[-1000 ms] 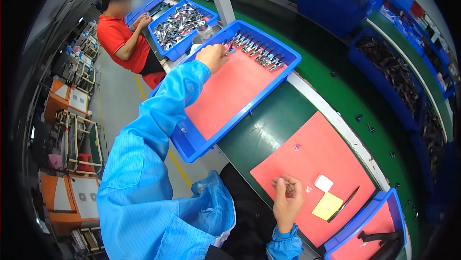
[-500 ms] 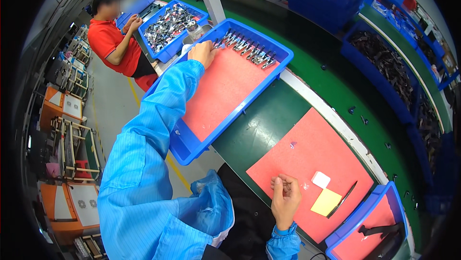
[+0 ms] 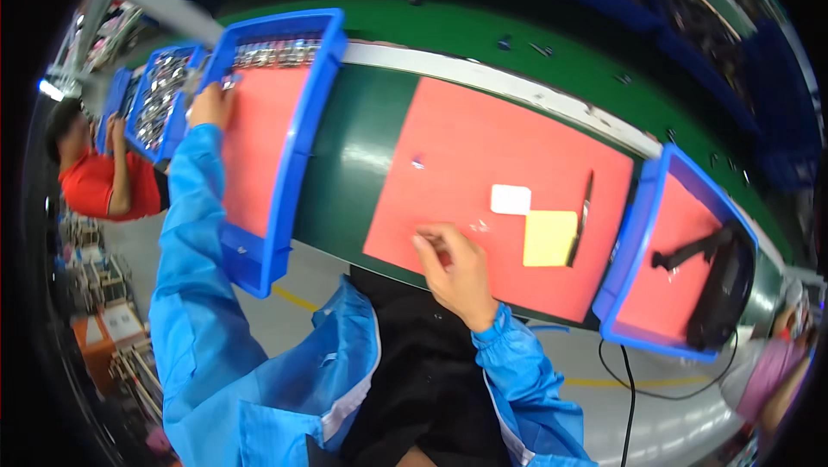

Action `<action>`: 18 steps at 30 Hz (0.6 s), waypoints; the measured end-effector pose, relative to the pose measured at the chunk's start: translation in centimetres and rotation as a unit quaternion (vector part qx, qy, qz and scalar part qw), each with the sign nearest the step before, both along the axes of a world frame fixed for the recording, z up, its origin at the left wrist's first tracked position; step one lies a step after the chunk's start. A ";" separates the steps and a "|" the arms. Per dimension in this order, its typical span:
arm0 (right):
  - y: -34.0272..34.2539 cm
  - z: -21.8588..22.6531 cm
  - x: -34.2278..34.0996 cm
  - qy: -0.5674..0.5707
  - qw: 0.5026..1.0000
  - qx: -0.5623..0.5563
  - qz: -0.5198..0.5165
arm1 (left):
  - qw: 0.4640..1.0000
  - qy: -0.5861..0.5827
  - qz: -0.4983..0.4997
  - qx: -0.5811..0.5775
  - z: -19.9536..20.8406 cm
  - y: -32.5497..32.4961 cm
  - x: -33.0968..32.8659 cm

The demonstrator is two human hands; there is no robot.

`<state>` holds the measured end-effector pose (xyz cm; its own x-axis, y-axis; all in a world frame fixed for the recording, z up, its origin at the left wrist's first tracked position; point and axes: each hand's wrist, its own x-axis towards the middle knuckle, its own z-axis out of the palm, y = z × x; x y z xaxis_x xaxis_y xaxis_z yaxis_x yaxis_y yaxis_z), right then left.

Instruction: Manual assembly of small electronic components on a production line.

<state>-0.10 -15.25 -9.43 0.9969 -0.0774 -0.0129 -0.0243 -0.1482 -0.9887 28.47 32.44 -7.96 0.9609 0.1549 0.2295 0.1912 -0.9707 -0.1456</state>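
My left hand [image 3: 211, 107] reaches into a long blue tray [image 3: 297, 135] on the left, its fingers closed around a small shiny metal part [image 3: 230, 81]. Just beyond the fingertips, a row of similar metal clip-like parts [image 3: 276, 53] lies along the tray's far end, on a pink foam sheet [image 3: 259, 139]. My right hand [image 3: 459, 275] hovers over the near edge of a pink mat [image 3: 405, 208]. Its fingers are loosely curled, thumb and forefinger a little apart, and nothing shows in them. A small purplish piece [image 3: 418, 161] lies on the mat.
On the mat rest a white block [image 3: 511, 200], a yellow note pad [image 3: 549, 240] and a black pen-like tool [image 3: 583, 217]. A blue tray [image 3: 614, 294] holding a black strapped item [image 3: 720, 286] stands right. A co-worker [image 3: 95, 178] sits far left beside a parts bin [image 3: 159, 100].
The view has swung to the right, so the tray and co-worker now appear further left. My left hand stays at the row of parts. My right hand remains by the mat's near edge.
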 end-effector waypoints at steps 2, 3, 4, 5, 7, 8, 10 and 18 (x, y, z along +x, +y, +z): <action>-1.0 0.6 -0.2 -0.031 1.000 -0.003 0.002 | 1.000 -0.009 -0.029 -0.002 2.6 -3.8 -0.1; -1.3 1.0 -0.2 -0.048 0.999 -0.002 0.009 | 0.999 -0.003 -0.042 -0.005 4.4 -5.9 -0.4; -2.1 1.6 -0.6 -0.039 0.999 -0.005 0.001 | 0.990 -0.014 -0.125 -0.068 6.1 -8.9 -1.5; -3.2 2.4 -1.0 -0.050 0.998 -0.039 -0.026 | 0.970 -0.025 -0.204 -0.130 7.7 -11.8 -3.0; -6.1 3.3 -1.2 -0.080 0.987 -0.114 -0.079 | 0.952 0.008 -0.248 -0.180 10.9 -19.1 -6.4; -7.5 3.0 -1.4 -0.078 0.986 -0.118 -0.086 | 0.931 0.037 -0.286 -0.221 11.4 -22.7 -7.9; -9.3 2.2 -1.1 -0.094 0.943 -0.274 -0.164 | 0.913 0.066 -0.335 -0.226 11.6 -26.7 -10.4; -11.2 2.0 -2.7 -0.106 0.928 -0.255 -0.251 | 0.756 0.164 -0.621 -0.125 9.2 -38.5 -16.6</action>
